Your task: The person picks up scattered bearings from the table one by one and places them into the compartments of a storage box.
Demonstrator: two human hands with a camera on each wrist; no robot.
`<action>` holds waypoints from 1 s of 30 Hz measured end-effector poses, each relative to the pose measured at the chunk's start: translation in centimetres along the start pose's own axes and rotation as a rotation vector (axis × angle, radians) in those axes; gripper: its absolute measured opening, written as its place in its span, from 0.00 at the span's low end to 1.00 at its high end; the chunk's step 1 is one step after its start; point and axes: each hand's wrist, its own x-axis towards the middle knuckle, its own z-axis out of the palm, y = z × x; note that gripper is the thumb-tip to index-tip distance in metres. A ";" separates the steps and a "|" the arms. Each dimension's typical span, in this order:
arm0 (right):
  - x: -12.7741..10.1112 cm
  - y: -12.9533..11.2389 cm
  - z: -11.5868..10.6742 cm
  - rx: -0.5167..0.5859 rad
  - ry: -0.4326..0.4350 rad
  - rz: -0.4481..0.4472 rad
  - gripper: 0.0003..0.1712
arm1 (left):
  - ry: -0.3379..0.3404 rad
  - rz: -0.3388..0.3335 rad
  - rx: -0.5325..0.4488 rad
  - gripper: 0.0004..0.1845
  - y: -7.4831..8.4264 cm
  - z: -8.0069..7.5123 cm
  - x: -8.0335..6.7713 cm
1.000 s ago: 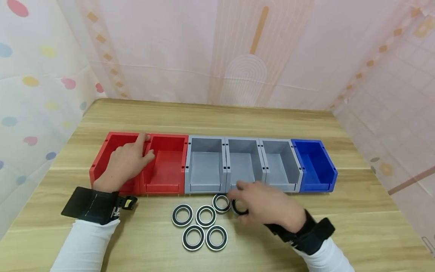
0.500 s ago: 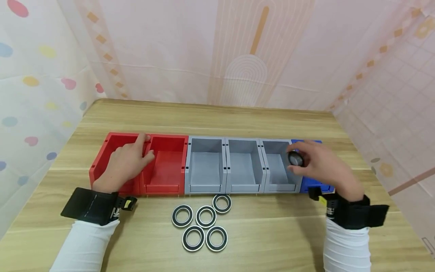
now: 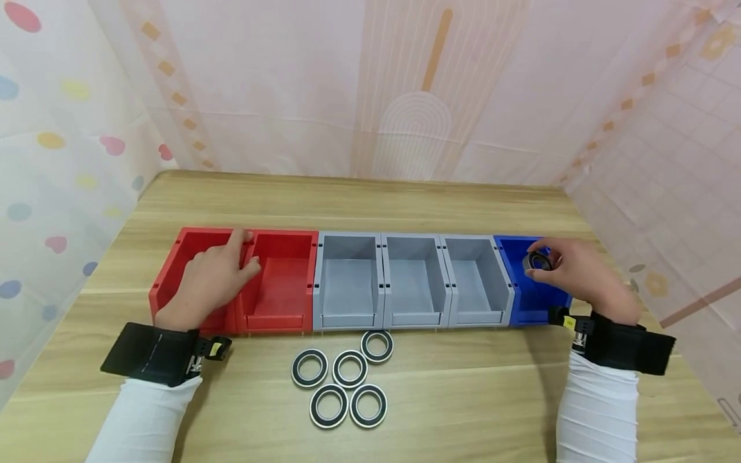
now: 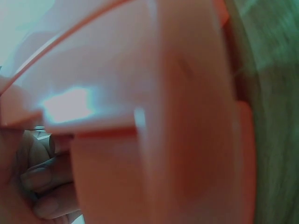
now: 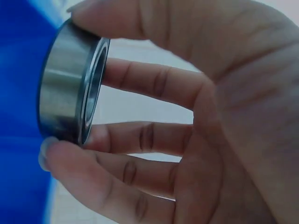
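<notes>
Head view: right hand (image 3: pixel 579 273) grip pinching bearing (image 3: pixel 538 261) above blue bin (image 3: pixel 529 302).

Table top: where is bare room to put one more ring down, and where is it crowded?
Bare wood lies behind the bin row, and on the table between the five rings and the right sleeve. Crowded: the rings' cluster before the grey bins. The right hand pinches a bearing over the blue bin.
</notes>
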 end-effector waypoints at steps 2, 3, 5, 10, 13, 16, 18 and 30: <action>0.5 0.3 0.4 -0.006 -0.018 0.006 0.23 | 0.004 0.002 0.000 0.29 0.0 0.0 0.0; 0.7 0.3 0.6 -0.008 -0.029 0.009 0.23 | 0.005 0.002 -0.001 0.29 0.0 0.0 0.0; 1.1 0.3 1.0 -0.013 -0.054 0.012 0.23 | 0.006 0.000 -0.002 0.29 -0.1 0.0 -0.1; 2.0 0.7 2.1 -0.033 -0.114 0.021 0.23 | 0.006 -0.002 -0.002 0.29 -0.1 0.0 -0.1; 2.5 1.0 2.9 -0.008 -0.159 0.026 0.24 | 0.008 0.001 0.001 0.29 0.0 0.0 -0.1; 2.9 1.3 3.7 0.027 -0.196 0.022 0.24 | 0.009 0.004 0.003 0.29 0.1 0.0 -0.2; 3.1 1.4 4.1 0.035 -0.212 0.022 0.23 | 0.008 0.004 0.002 0.29 0.1 0.0 -0.2; 3.0 1.6 4.8 0.029 -0.270 0.063 0.27 | 0.015 0.012 0.007 0.28 0.1 -0.1 -0.2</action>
